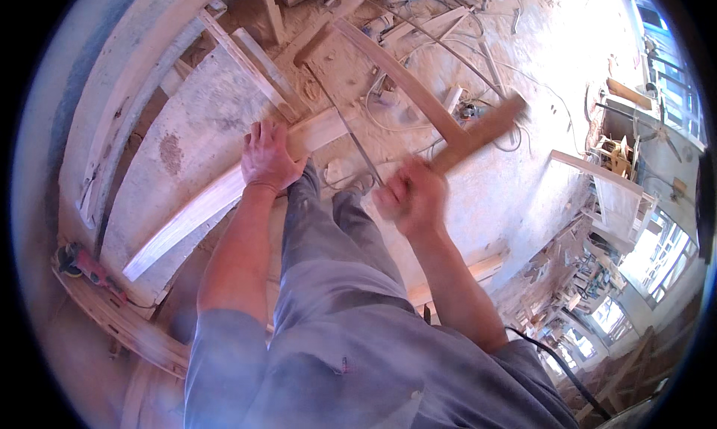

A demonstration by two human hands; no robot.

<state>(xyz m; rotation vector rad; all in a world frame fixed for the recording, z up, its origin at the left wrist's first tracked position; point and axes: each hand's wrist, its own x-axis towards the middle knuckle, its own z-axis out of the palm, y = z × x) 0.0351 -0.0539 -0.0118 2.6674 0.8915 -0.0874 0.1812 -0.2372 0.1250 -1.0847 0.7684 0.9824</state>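
Observation:
A long pale wooden board [193, 211] lies slantwise across the dusty bench top [160, 156]. My left hand [269, 158] grips it from above near its far end, fingers over the wood and thumb at the near side. My right hand [411, 193], slightly blurred, is closed around the lower end of a wooden frame saw [407, 81]. The saw's thin blade [336, 107] runs slantwise from the far end of the frame to my right hand. It crosses the board's end to the right of my left hand; whether it touches the wood I cannot tell.
Narrow wooden strips [246, 63] lie on the bench behind the board. A red power tool [97, 273] rests at the left on a curved wooden piece [146, 343]. Cables [396, 126], offcuts and sawdust cover the floor ahead. A wooden panel frame [616, 197] stands at the right.

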